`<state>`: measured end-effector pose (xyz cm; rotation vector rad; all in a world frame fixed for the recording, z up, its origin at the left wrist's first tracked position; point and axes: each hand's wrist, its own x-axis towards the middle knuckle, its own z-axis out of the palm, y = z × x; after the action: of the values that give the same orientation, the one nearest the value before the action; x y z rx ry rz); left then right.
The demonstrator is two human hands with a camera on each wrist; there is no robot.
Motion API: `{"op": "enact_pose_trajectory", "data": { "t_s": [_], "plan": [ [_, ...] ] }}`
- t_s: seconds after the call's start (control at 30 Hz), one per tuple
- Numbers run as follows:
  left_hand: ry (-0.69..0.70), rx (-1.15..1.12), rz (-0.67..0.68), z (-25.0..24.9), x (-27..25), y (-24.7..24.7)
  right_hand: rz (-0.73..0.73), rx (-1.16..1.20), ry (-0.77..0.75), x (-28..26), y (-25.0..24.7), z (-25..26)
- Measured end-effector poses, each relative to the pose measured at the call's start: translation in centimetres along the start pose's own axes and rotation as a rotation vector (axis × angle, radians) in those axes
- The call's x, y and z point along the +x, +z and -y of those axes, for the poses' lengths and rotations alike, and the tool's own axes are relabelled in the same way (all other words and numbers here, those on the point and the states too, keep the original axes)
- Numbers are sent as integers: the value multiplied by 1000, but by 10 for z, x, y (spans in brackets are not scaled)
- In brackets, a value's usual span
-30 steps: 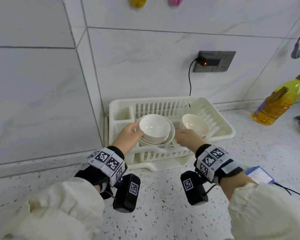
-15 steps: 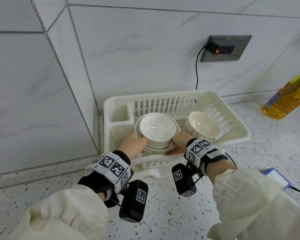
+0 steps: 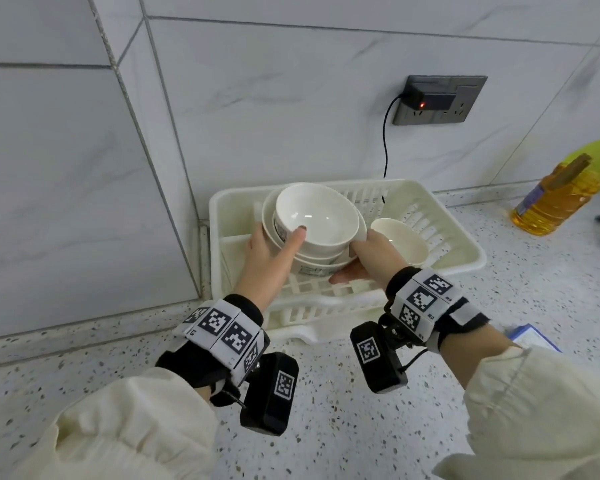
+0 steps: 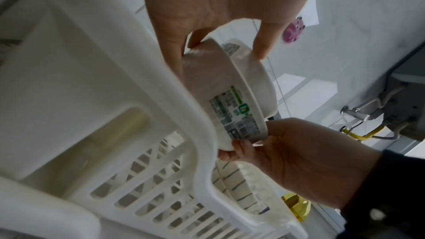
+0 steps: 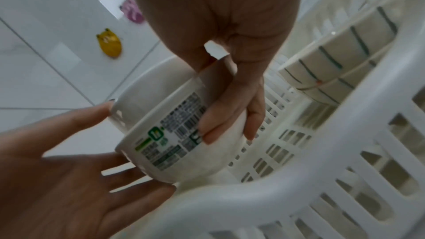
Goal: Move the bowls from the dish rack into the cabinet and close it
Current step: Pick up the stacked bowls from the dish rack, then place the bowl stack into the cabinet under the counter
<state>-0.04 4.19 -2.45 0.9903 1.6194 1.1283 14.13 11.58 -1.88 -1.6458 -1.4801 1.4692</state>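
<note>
I see speckled terrazzo worktop [image 3: 326,427] meeting a wall of grey-veined marble tiles [image 3: 291,98], corner at left. A cream plastic dish rack [image 3: 458,258] sits on the worktop, pushed against the wall. My left hand [image 3: 267,251] and right hand [image 3: 371,258] both grip a stack of white bowls [image 3: 316,216], tilted toward me and lifted just above the rack's left half. Left grip: thumb hooked over the top bowl's rim, fingers spread under the stack's side. Right grip: fingers curled under the bottom bowl, thumb on its rim. The right wrist view shows a printed label [image 5: 174,134] on the bottom bowl's side with the right fingertips [image 5: 211,134] lying over it; the same label [image 4: 236,115] shows in the left wrist view. A second stack of bowls [image 3: 400,240] rests in the rack's right half, just beside the right hand; its outside carries dark stripes [image 5: 333,64]. On the wall: a grey socket [image 3: 440,100] holding a black plug with a red light, its cable [image 3: 385,147] running down behind the rack. A yellow oil bottle [image 3: 565,188] stands on the worktop at far right, well apart from the rack. Blue-edged card [image 3: 534,337] lies near the right sleeve. Pink [image 5: 132,10] and yellow [image 5: 109,46] figures stick to the tiles higher up
</note>
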Motion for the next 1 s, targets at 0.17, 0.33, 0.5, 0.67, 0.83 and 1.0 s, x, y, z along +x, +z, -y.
{"op": "enact_pose_trajectory", "data": {
  "t_s": [0.17,0.33,0.5,0.67,0.83,1.0],
  "plan": [
    [56,-63,-9,-17,-41,4,30,65,-40,-56,-21,2],
    [86,-72,11,-20,-114,24,29,89,-63,-131,-45,-22],
    [94,-86,30,-2,-204,55,26,78,-52,-220,-69,-69],
    [47,-85,66,34,-293,88,12,73,-7,-307,-84,-133],
    [-38,-49,126,82,-359,110,40,133,48,-382,-83,-198],
    [-117,-8,174,143,-397,121,72,147,143,-418,-70,-264]
  ]
}}
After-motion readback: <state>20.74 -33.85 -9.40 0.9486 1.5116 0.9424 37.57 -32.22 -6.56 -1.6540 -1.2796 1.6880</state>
